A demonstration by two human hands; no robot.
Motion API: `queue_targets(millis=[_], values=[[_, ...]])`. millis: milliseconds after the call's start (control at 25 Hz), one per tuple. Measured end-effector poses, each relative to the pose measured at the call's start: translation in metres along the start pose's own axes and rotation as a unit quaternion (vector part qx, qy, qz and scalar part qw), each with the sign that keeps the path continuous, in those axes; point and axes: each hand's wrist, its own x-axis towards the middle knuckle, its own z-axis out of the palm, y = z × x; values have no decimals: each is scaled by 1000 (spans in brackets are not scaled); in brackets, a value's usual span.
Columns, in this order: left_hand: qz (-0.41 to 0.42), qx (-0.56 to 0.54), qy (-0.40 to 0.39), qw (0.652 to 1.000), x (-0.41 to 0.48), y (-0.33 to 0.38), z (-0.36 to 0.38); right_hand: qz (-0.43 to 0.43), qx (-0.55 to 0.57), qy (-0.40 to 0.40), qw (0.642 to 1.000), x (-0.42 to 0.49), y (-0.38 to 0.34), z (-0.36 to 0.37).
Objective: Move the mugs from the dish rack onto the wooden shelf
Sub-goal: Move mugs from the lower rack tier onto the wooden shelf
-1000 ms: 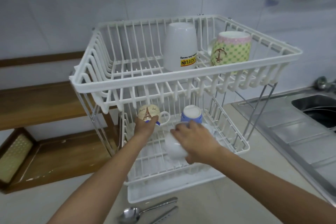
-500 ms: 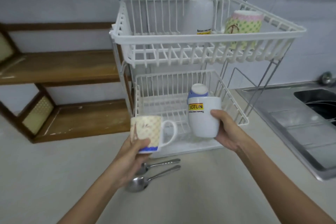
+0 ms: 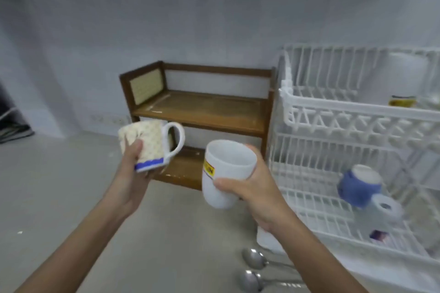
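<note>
Up in front of the wooden shelf (image 3: 204,112), both hands are carrying mugs, held above the worktop (image 3: 59,197). The left hand (image 3: 133,178) has its fingers (image 3: 134,152) wrapped around a cream patterned mug (image 3: 145,145) with a blue band at the bottom; it's tilted, handle pointing right toward the other mug. The right hand (image 3: 252,188) is grasping a plain white mug (image 3: 225,171) with a yellow label on its side, thumb across the front and the rest of the fingers around the back, open mouth tipped toward the camera. The two mugs are near each other but not touching.

Just behind the fingers is the shelf, two wooden levels with a woven panel on its left end, pushed against the tiled wall. Both levels look bare from what I can see, though the mugs hide part of the lower one.

Right of the right hand sits the white dish rack (image 3: 357,112). Its lower tier has a blue mug (image 3: 357,185) lying upside down, with something pale and blurry beside it that I can't make out. The upper tier has another white mug (image 3: 404,81) with a yellow label, pretty smeared by motion blur.

Below the right wrist, two spoons (image 3: 254,269) lie on the worktop next to the rack's drip tray.
</note>
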Motion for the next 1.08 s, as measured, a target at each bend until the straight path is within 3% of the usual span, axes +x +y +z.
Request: queue_targets(millis=[120, 280, 560, 1080], values=[[85, 173, 68, 979, 64, 39, 23, -76, -60, 34, 995, 69, -22, 37], [100, 335, 121, 929, 138, 50, 44, -84, -160, 145, 973, 159, -39, 58], [95, 412, 154, 893, 224, 20, 40, -19, -246, 199, 948, 249, -17, 47], [139, 452, 122, 873, 257, 7, 19, -45, -228, 147, 962, 270, 9, 53]])
